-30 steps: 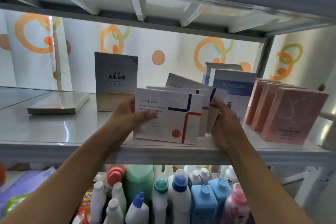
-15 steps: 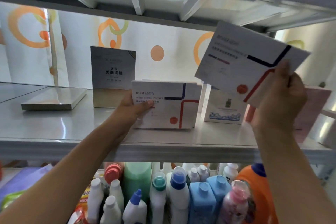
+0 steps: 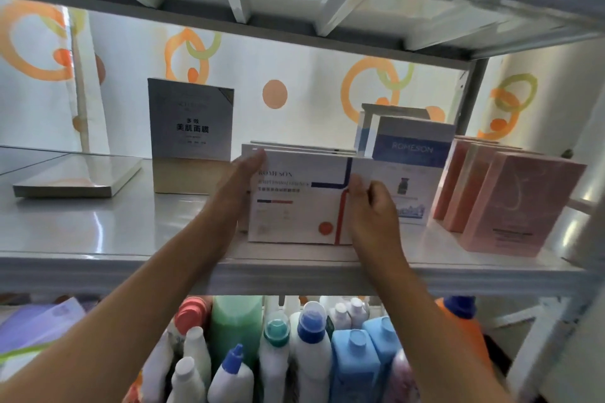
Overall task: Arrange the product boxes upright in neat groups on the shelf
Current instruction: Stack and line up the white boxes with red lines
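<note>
Head view: white boxes upright in a row at the middle of the shelf, front one facing out, more packed close behind it. Left hand flat against the left end of the group, fingers straight, pressing rather than gripping. Right hand curled at the right edge of the front box, fingers and thumb apparently pinching that edge. Likely squaring the faces flush from both ends, so the group stands as one neat block near the shelf's front lip.

Just right, touching or nearly so: blue boxes upright, taller, partly hidden behind the white ones. Further right, pink boxes upright in a slanting row, close to the blue group. Little room left on that side for sliding the white group sideways; right knuckles already close to the blue front.

Left of the hands: grey box upright and alone, set further back, near the left wrist. Well apart at far left: flat box lying down, not yet stood up, so some of the job probably remains there.

Shelf deck above low over the box tops. Below: bottles crowded under the forearms, clear of the work.
</note>
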A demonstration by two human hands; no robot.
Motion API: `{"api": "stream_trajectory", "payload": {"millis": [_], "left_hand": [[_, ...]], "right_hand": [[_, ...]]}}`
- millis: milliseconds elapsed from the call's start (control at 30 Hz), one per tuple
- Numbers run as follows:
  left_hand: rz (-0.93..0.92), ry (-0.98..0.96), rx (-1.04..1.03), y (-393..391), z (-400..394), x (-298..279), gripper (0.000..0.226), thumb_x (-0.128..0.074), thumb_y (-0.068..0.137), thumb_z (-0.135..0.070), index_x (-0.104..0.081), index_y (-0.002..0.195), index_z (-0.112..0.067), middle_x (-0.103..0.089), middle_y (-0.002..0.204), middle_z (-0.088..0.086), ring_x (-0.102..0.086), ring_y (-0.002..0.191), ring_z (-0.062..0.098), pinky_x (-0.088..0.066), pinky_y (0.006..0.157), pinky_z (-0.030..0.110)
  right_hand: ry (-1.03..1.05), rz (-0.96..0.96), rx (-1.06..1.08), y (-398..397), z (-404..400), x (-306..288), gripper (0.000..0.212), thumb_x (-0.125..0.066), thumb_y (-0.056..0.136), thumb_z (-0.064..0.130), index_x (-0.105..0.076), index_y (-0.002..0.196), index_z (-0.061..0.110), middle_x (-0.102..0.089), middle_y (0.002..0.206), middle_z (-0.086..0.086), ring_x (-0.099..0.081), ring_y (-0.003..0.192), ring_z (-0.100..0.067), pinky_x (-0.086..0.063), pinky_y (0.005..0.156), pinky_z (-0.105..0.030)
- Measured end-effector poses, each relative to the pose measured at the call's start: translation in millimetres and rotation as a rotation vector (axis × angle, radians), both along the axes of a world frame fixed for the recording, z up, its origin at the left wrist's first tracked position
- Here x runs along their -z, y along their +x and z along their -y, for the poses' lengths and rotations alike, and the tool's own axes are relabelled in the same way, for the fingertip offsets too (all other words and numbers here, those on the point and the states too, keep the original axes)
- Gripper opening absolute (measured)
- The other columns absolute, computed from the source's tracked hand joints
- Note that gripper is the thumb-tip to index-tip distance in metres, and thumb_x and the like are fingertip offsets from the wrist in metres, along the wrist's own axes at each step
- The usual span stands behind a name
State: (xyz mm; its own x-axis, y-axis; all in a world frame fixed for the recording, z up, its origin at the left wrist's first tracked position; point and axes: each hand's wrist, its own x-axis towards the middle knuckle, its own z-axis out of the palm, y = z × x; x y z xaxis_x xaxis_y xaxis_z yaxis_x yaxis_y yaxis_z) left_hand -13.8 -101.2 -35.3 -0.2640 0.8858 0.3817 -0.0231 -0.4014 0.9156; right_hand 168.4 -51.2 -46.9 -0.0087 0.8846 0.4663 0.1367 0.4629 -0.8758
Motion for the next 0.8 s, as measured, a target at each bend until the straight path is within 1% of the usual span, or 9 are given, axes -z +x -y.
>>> {"api": "stream_trajectory", "payload": {"millis": [67, 100, 167, 200, 300, 433, 600, 700, 800], "left_hand": [[-0.057, -0.034, -0.033, 2, -2, 3, 0.065, -0.071, 0.072, -0.058, -0.055, 0.121, -0.019, -0.071, 0.1, 0.005, -0.072, 0.083, 0.016, -0.057, 0.061, 0.025], [-0.083, -0.029, -0.037, 3, -3, 4, 0.066, -0.076, 0.071, -0.056, -0.053, 0.122, -0.02, -0.069, 0.101, 0.004, -0.072, 0.079, 0.011, -0.055, 0.06, 0.022], [-0.113, -0.008, -0.022, 5, -2, 4, 0.059, -0.07, 0.073, -0.052, -0.052, 0.12, -0.021, -0.068, 0.1, 0.003, -0.07, 0.075, 0.005, -0.053, 0.057, 0.016], [-0.112, -0.003, -0.014, 6, -1, 4, 0.058, -0.07, 0.073, -0.051, -0.052, 0.119, -0.021, -0.068, 0.101, 0.004, -0.07, 0.076, 0.005, -0.053, 0.058, 0.016], [-0.122, 0.005, -0.02, 1, -4, 6, 0.064, -0.079, 0.072, -0.049, -0.053, 0.123, -0.02, -0.069, 0.107, 0.004, -0.07, 0.088, 0.011, -0.056, 0.068, 0.021], [-0.177, 0.011, -0.08, -1, -10, 9, 0.063, -0.07, 0.078, -0.053, -0.05, 0.128, -0.019, -0.068, 0.111, 0.003, -0.07, 0.095, 0.013, -0.058, 0.074, 0.026], [-0.162, 0.018, -0.062, 1, -9, 9, 0.063, -0.06, 0.081, -0.053, -0.044, 0.13, -0.018, -0.065, 0.113, 0.007, -0.069, 0.092, 0.011, -0.057, 0.07, 0.023], [-0.15, 0.043, -0.066, 3, -7, 9, 0.061, -0.058, 0.082, -0.052, -0.044, 0.129, -0.016, -0.066, 0.112, 0.007, -0.07, 0.09, 0.01, -0.057, 0.068, 0.021], [-0.104, 0.045, -0.066, 5, -7, 10, 0.053, -0.056, 0.088, -0.046, -0.041, 0.128, -0.014, -0.07, 0.103, 0.003, -0.072, 0.086, 0.008, -0.056, 0.065, 0.019]], "right_hand": [[-0.025, 0.041, -0.018, -4, -4, 0, 0.041, -0.036, 0.096, 0.059, -0.044, 0.119, 0.026, -0.06, 0.113, -0.001, -0.06, 0.096, -0.012, -0.05, 0.067, -0.016], [-0.056, 0.037, -0.037, -5, -6, -2, 0.043, -0.037, 0.096, 0.059, -0.04, 0.124, 0.027, -0.058, 0.118, -0.002, -0.059, 0.1, -0.013, -0.05, 0.07, -0.02], [-0.14, -0.019, -0.098, -6, -7, -7, 0.043, -0.04, 0.098, 0.053, -0.035, 0.132, 0.026, -0.057, 0.12, -0.002, -0.057, 0.097, -0.012, -0.046, 0.066, -0.021], [-0.174, -0.045, -0.132, -7, -7, -10, 0.043, -0.042, 0.099, 0.05, -0.035, 0.133, 0.025, -0.058, 0.118, -0.002, -0.057, 0.095, -0.011, -0.044, 0.064, -0.021], [-0.186, -0.083, -0.19, -6, -7, -9, 0.045, -0.052, 0.095, 0.042, -0.041, 0.134, 0.021, -0.06, 0.115, -0.002, -0.058, 0.097, -0.013, -0.047, 0.069, -0.024], [-0.15, -0.115, -0.214, -6, -13, -2, 0.03, -0.061, 0.092, 0.032, -0.051, 0.119, 0.027, -0.064, 0.108, 0.004, -0.062, 0.099, -0.014, -0.053, 0.08, -0.029], [-0.205, -0.128, -0.255, -4, -19, 1, 0.037, -0.065, 0.089, 0.034, -0.049, 0.121, 0.027, -0.065, 0.114, -0.001, -0.063, 0.104, -0.021, -0.054, 0.093, -0.044], [-0.219, -0.156, -0.269, -3, -22, 2, 0.04, -0.067, 0.088, 0.034, -0.048, 0.123, 0.025, -0.066, 0.115, -0.003, -0.064, 0.105, -0.024, -0.054, 0.094, -0.048], [-0.234, -0.17, -0.27, -1, -25, 3, 0.037, -0.066, 0.089, 0.034, -0.048, 0.12, 0.027, -0.066, 0.115, -0.003, -0.064, 0.104, -0.024, -0.054, 0.093, -0.049]]}}
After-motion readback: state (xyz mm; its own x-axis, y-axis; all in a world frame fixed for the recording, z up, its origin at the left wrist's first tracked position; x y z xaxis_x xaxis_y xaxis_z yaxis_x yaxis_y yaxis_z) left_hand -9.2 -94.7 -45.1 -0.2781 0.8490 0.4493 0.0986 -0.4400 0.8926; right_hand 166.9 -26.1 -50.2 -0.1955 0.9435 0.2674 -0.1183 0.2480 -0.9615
